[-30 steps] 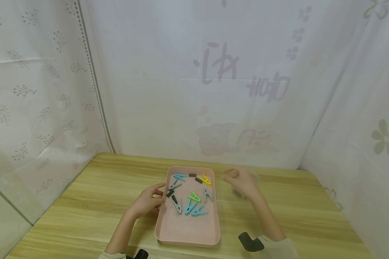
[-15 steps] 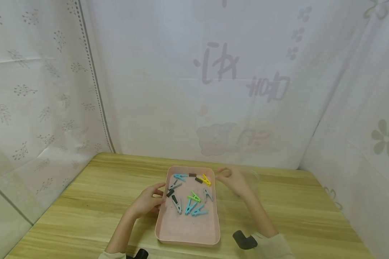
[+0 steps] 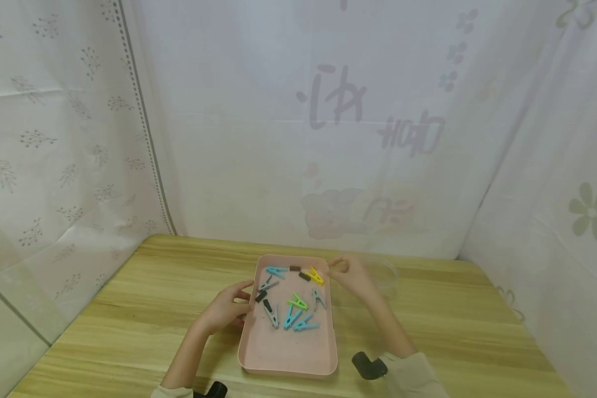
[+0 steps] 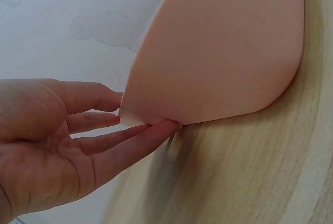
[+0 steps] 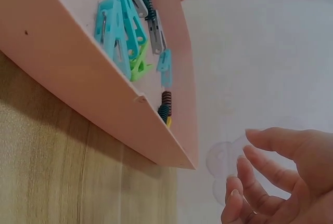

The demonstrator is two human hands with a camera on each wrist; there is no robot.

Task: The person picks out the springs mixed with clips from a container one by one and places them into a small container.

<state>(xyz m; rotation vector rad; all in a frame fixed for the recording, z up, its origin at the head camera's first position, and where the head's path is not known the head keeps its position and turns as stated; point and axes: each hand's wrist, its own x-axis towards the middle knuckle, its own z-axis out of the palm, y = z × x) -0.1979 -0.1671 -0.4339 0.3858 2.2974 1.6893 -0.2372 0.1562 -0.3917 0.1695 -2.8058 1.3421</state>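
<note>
Hands at a pink tray (image 3: 288,354) of clothespins (image 3: 298,302).
Left hand (image 3: 225,310) touching the rim, grip released; right hand (image 3: 350,275) hovering, loose, holding nothing.

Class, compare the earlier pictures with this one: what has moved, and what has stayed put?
The right hand has moved left, to the pink tray's far right corner near the yellow clothespin, holding nothing. The left hand stays against the tray's left edge; the clothespins lie unchanged.

My right hand (image 5: 283,182) beside the pink tray (image 5: 78,73)

I see my fingers (image 5: 270,140) loosely curled and empty, just off the tray's corner. Up and left of them, inside the tray, lie blue clothespins (image 5: 117,26), a green one (image 5: 138,65) and a grey one (image 5: 151,26); wooden tabletop (image 5: 67,177) below.
</note>
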